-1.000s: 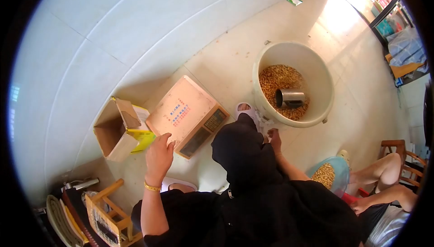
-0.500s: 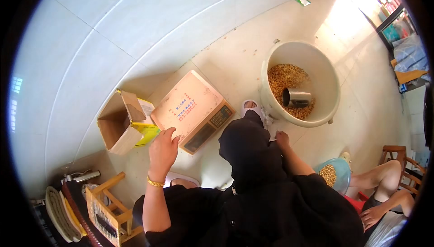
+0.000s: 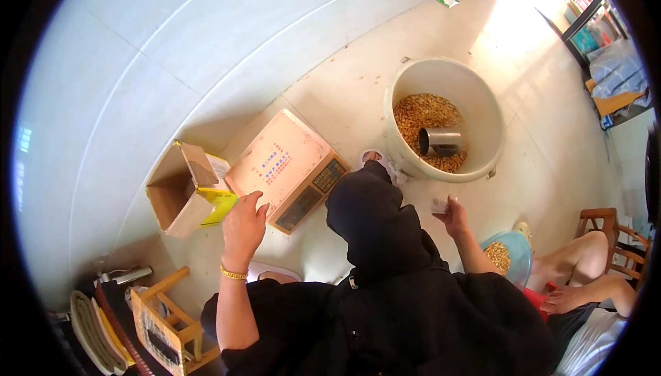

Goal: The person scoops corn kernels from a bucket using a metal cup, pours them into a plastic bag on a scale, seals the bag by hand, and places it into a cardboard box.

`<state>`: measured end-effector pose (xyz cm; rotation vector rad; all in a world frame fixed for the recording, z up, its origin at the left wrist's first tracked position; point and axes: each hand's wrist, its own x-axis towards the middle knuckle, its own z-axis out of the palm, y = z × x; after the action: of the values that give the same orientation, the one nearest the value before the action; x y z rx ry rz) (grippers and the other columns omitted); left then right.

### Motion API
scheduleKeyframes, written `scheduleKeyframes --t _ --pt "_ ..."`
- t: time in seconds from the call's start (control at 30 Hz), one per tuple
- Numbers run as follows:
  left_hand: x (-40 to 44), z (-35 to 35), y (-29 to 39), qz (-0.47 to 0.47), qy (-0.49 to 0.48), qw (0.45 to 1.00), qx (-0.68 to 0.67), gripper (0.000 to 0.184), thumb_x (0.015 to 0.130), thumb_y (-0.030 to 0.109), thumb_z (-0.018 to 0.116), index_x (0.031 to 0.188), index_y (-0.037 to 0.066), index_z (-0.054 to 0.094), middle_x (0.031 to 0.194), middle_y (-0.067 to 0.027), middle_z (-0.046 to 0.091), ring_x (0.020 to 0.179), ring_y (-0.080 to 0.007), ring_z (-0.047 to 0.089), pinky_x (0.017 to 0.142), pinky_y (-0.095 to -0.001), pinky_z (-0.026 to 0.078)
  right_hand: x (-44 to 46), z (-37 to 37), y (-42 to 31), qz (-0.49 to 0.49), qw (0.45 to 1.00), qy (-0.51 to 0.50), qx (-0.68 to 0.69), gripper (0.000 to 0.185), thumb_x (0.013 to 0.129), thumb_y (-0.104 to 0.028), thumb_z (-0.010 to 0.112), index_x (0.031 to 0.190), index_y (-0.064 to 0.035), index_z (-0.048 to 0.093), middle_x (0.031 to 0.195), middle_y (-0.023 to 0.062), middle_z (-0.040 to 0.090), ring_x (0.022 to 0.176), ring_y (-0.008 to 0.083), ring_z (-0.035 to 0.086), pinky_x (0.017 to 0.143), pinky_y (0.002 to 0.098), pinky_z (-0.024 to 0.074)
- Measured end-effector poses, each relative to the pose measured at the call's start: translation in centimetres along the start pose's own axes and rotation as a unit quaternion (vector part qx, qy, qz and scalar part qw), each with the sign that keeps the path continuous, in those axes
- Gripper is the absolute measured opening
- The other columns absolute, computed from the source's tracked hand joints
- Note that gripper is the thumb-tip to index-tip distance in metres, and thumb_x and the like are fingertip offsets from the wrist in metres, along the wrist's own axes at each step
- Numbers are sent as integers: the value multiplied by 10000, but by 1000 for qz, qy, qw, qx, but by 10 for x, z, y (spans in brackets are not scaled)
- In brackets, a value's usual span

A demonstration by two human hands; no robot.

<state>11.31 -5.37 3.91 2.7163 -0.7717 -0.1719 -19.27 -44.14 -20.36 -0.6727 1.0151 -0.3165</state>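
Note:
My left hand [image 3: 244,228], with a gold bracelet at the wrist, hovers by the near left corner of a pinkish digital scale [image 3: 279,166]; its fingers are apart and hold nothing. An open cardboard box [image 3: 180,193] stands left of the scale. My right hand [image 3: 454,218] pinches a small clear plastic bag [image 3: 439,206] below the big pale tub [image 3: 499,135]. Inside the tub, a metal scoop [image 3: 441,142] lies on brown kernels [image 3: 423,111].
At the right, a seated person's hand [image 3: 564,300] holds something red beside a blue basin [image 3: 523,259] of kernels. A wooden chair [image 3: 597,221] is behind. A wooden stool [image 3: 165,314] and folded cloths [image 3: 93,328] are at the lower left. A green packet [image 3: 447,0] lies near the wall.
My right hand has moved away from my knee to the right, and the small bag in it now shows clearly. My left hand stays near the scale. The other person's hand has shifted to the red thing.

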Motion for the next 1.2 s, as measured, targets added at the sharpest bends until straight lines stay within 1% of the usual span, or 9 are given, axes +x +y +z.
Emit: scheduleKeyframes --t 0.3,0.37,0.5,0.63,0.77,0.83,0.87,0.93,1.2 --pt "-5 -3 -4 -27 -6 999 -18 279 823 185 603 1076 67 597 1015 -141 623 910 -330 596 754 -403 480 -58 10 -103 -65 996 10 59 240 936 -327 470 807 -135 530 778 55 607 764 257 603 743 412 501" --pt "-3 -5 -2 -33 -5 999 -23 279 826 190 600 1076 67 598 1014 -140 624 911 -330 595 757 -402 479 -68 6 -133 -86 970 -191 120 248 948 -313 444 868 -114 569 877 89 638 841 277 616 779 414 505" --pt "1 -10 1 -15 10 998 -60 280 829 191 596 1077 63 599 1009 -148 624 911 -330 595 759 -402 479 -138 121 -186 -137 956 -246 86 273 946 -263 449 1033 -36 574 1008 123 641 983 281 609 871 432 480" --pt "6 -9 -5 22 41 994 -102 302 840 198 599 1107 56 592 989 -165 625 894 -316 607 761 -389 488 -153 232 -177 -257 846 -466 -37 260 935 -176 467 984 33 615 1136 173 608 1030 284 592 896 399 464" --pt "9 -15 -12 -27 94 960 -264 423 839 218 627 1213 49 521 1065 -179 595 873 -278 614 772 -362 496 -175 347 -138 -228 697 -559 -387 270 885 -142 569 1065 54 611 1121 95 624 909 160 593 799 302 470" --pt "10 -19 -26 -65 94 951 -288 579 820 269 661 1308 61 429 1189 -181 527 958 -268 583 819 -356 483 -173 389 -107 -350 502 -596 -520 195 866 -93 565 1006 35 610 1118 142 611 904 253 608 799 353 474" --pt "6 -26 -28 -71 104 951 -283 579 820 269 661 1308 61 429 1189 -181 527 958 -268 583 819 -356 483 -182 406 -95 -353 494 -605 -516 195 866 -93 565 1006 35 610 1118 142 611 904 253 608 799 353 474" --pt "0 -38 -28 -36 81 925 -370 665 807 295 676 1356 76 372 1249 -183 482 1054 -266 533 877 -352 455 -195 427 -79 -311 303 -518 -737 139 833 -77 551 888 36 611 1052 155 620 898 322 598 800 392 473" --pt "-9 -14 -36 -82 87 930 -347 668 808 278 671 1368 103 353 1217 -161 500 1014 -263 546 849 -352 464 -164 415 -12 -489 149 -568 -645 131 705 -64 585 819 -37 643 975 108 610 993 266 565 859 379 453"
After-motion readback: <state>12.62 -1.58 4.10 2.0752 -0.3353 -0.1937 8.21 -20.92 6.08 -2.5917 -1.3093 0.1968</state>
